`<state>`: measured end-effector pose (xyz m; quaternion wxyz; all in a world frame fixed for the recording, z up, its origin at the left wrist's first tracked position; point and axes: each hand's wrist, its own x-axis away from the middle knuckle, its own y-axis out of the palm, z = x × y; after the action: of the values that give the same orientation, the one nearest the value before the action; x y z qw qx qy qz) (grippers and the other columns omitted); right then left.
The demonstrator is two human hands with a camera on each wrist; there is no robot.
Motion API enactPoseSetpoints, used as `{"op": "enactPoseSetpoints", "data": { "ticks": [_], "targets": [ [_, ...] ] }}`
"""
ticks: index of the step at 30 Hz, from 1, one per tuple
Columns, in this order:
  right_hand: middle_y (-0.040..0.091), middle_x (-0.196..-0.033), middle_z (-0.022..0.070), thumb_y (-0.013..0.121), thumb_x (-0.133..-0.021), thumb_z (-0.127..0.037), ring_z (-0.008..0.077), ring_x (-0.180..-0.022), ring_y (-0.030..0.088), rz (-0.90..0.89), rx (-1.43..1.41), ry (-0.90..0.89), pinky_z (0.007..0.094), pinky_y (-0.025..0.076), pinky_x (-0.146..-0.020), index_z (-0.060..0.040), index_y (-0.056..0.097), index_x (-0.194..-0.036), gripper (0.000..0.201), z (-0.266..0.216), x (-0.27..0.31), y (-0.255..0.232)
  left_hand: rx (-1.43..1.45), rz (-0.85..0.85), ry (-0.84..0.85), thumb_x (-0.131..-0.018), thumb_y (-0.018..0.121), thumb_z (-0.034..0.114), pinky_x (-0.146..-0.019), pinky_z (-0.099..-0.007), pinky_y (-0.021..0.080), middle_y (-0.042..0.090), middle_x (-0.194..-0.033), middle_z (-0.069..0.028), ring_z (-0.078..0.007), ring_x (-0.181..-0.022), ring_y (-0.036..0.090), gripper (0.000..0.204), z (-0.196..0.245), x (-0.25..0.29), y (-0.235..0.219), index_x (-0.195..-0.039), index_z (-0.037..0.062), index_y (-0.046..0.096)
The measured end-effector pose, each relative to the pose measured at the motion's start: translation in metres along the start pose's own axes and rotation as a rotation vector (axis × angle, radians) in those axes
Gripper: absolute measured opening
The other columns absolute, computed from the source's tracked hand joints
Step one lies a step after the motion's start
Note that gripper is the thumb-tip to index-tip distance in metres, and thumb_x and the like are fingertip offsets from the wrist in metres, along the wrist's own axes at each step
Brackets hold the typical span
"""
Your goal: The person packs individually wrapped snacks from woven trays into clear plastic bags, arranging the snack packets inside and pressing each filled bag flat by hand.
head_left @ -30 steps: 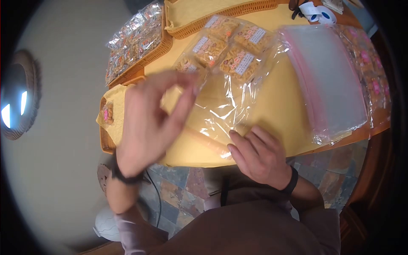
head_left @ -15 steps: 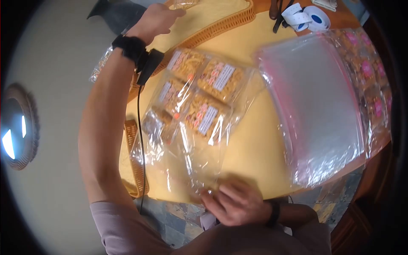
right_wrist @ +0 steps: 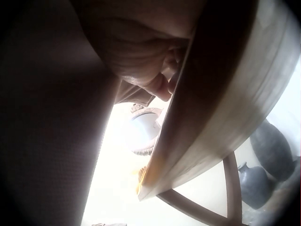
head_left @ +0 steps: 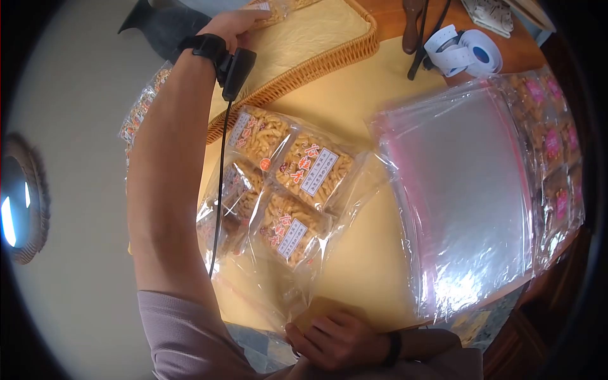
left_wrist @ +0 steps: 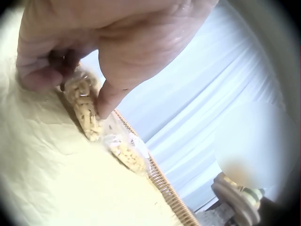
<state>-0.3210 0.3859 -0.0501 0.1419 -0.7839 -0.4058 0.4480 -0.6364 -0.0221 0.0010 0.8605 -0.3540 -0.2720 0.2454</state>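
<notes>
In the head view my left hand (head_left: 233,25) reaches into the cloth-lined wicker basket (head_left: 310,60) at the back. The left wrist view shows its thumb and fingers pinching a small packet of noodle-like snack (left_wrist: 83,106), with another snack packet (left_wrist: 127,155) beside it against the basket wall. At the table's near edge, my right hand (head_left: 339,342) holds the mouth of a large clear plastic bag (head_left: 278,285) between thumb and fingers. Inside that bag lie several labelled snack packets (head_left: 316,168) side by side. Glare and the hanging cable cover its left part.
A stack of clear bags with pink edges (head_left: 468,183) lies on the right, beside pink-labelled snack packets (head_left: 551,145). Behind it sit a roll of white tape (head_left: 475,54) and dark-handled scissors (head_left: 415,31). A thin black cable (head_left: 220,190) hangs from the left wrist across the bag.
My left hand has gone from above the filled bag to the back basket and now grips a packet there. The right hand stays at the bag's mouth; the bag has shifted toward the body.
</notes>
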Motion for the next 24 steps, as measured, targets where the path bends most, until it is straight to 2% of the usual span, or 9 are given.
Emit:
{"op": "enactPoseSetpoints", "data": {
  "ticks": [4, 6, 9, 10, 13, 16, 18, 19, 24],
  "targets": [
    [0.063, -0.075, -0.0033, 0.074, -0.090, -0.020, 0.0086, -0.065, 0.056, 0.041, 0.006, 0.001, 0.0230, 0.043, -0.054, -0.0035, 0.074, -0.105, 0.023, -0.002, 0.001, 0.004, 0.021, 0.000, -0.042, -0.092, 0.080, 0.031, -0.049, -0.0228, 0.046, 0.049, -0.065, 0.0030, -0.0066, -0.053, 0.048, 0.040, -0.013, -0.008, -0.018, -0.073, 0.0127, 0.050],
    [0.064, -0.076, -0.0022, 0.076, -0.088, -0.019, 0.0103, -0.064, 0.055, 0.069, 0.023, 0.012, 0.0250, 0.045, -0.055, -0.0029, 0.075, -0.103, 0.022, -0.002, 0.005, 0.007, 0.426, -0.137, 0.007, -0.094, 0.078, 0.027, -0.058, -0.0230, 0.053, 0.057, -0.074, -0.0004, -0.0087, -0.065, 0.058, 0.031, -0.038, -0.022, -0.041, -0.079, 0.0084, 0.059],
    [0.067, -0.089, 0.0072, 0.074, -0.086, -0.021, 0.0225, -0.087, 0.065, 0.156, 0.077, 0.022, 0.0331, 0.055, -0.072, 0.0003, 0.072, -0.099, 0.024, -0.006, 0.012, 0.019, 0.573, -0.132, 0.113, -0.099, 0.072, 0.022, -0.073, -0.0227, 0.058, 0.063, -0.087, -0.0033, -0.0114, -0.082, 0.064, 0.019, -0.045, 0.044, -0.061, -0.098, 0.0032, 0.067],
    [0.067, -0.087, 0.0071, 0.077, -0.088, -0.023, 0.0251, -0.088, 0.065, 0.129, -0.002, 0.075, 0.0372, 0.055, -0.073, 0.0012, 0.072, -0.103, 0.029, -0.009, 0.013, 0.019, 0.521, -0.174, 0.147, -0.103, 0.064, 0.018, -0.084, -0.0238, 0.058, 0.066, -0.098, -0.0048, -0.0129, -0.092, 0.064, 0.025, -0.057, 0.053, -0.086, -0.121, 0.0003, 0.067],
    [0.063, -0.075, 0.0050, 0.085, -0.078, -0.017, 0.0188, -0.066, 0.056, 0.103, 0.008, 0.045, 0.0330, 0.049, -0.059, 0.0027, 0.073, -0.102, 0.033, -0.005, 0.005, 0.014, 0.623, -0.167, 0.250, -0.096, 0.063, 0.003, -0.095, -0.0382, 0.056, 0.066, -0.117, -0.0186, -0.0270, -0.108, 0.065, 0.030, -0.064, 0.154, -0.106, -0.120, -0.0139, 0.059],
    [0.064, -0.077, 0.0080, 0.086, -0.077, -0.016, 0.0241, -0.067, 0.058, 0.104, 0.005, 0.083, 0.0367, 0.049, -0.060, 0.0035, 0.072, -0.107, 0.039, -0.008, 0.006, 0.016, 0.698, -0.102, 0.343, -0.105, 0.060, 0.019, -0.084, -0.0245, 0.057, 0.067, -0.100, -0.0050, -0.0128, -0.088, 0.065, 0.030, -0.103, 0.245, -0.136, -0.128, -0.0006, 0.064],
    [0.065, -0.076, 0.0088, 0.085, -0.079, -0.016, 0.0245, -0.071, 0.060, 0.098, 0.016, 0.090, 0.0368, 0.049, -0.063, 0.0026, 0.070, -0.111, 0.040, -0.017, 0.009, 0.015, 0.829, 0.097, 0.126, -0.103, 0.063, 0.030, -0.059, -0.0270, 0.053, 0.072, -0.097, -0.0100, -0.0143, -0.063, 0.063, 0.038, -0.126, 0.356, -0.124, -0.122, -0.0022, 0.068],
    [0.066, -0.077, 0.0093, 0.086, -0.080, -0.019, 0.0255, -0.075, 0.063, 0.107, 0.026, 0.108, 0.0373, 0.051, -0.067, 0.0020, 0.069, -0.114, 0.043, -0.014, 0.015, 0.016, 0.810, -0.057, 0.150, -0.106, 0.059, 0.020, -0.071, -0.0263, 0.057, 0.071, -0.106, -0.0085, -0.0122, -0.074, 0.066, 0.034, -0.156, 0.381, -0.137, -0.130, -0.0032, 0.063],
    [0.064, -0.066, 0.0030, 0.073, -0.078, -0.003, 0.0237, -0.059, 0.058, 0.294, -0.603, 0.180, 0.0343, 0.046, -0.061, -0.0005, 0.069, -0.099, 0.021, -0.040, 0.001, -0.024, 0.788, 0.068, 0.001, -0.098, 0.071, 0.019, -0.068, -0.0265, 0.059, 0.071, -0.112, -0.0073, -0.0126, -0.085, 0.069, 0.049, -0.206, 0.502, -0.070, -0.139, -0.0026, 0.056]
  ]
}}
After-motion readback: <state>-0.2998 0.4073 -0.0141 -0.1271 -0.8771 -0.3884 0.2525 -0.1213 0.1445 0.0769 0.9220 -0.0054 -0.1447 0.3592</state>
